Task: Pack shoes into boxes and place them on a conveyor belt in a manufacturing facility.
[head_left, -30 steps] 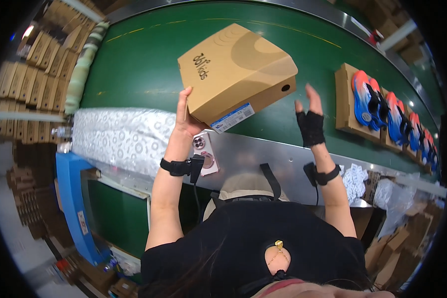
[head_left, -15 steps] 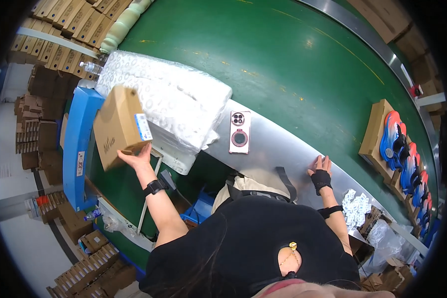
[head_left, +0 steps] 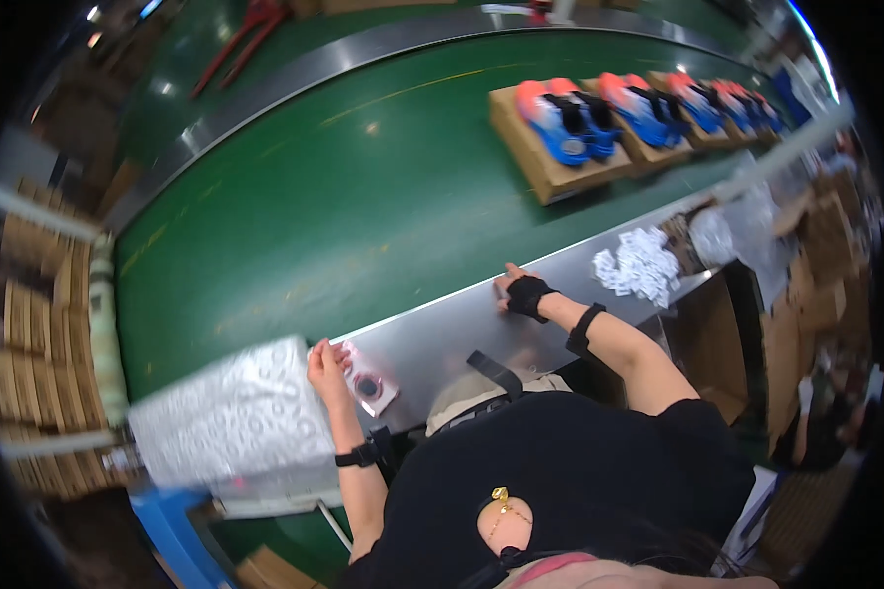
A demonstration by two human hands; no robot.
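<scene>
Steel ledge (head_left: 442, 346) bears phone (head_left: 371, 387) and probable paper slips (head_left: 640, 265) near the hands (head_left: 524, 296).

The phone (head_left: 371, 383) lies right of the left hand (head_left: 329, 370), the bundle (head_left: 236, 412) left; packets (head_left: 640, 267) lie right of the right hand (head_left: 523, 296), shoes (head_left: 552, 123) on boxes (head_left: 552, 183) beyond.

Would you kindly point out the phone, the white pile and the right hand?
Phone (head_left: 368, 384): head view, round ring on its back.
White pile (head_left: 642, 266): head view, its middle.
Right hand (head_left: 525, 296): head view, the black glove.
</scene>
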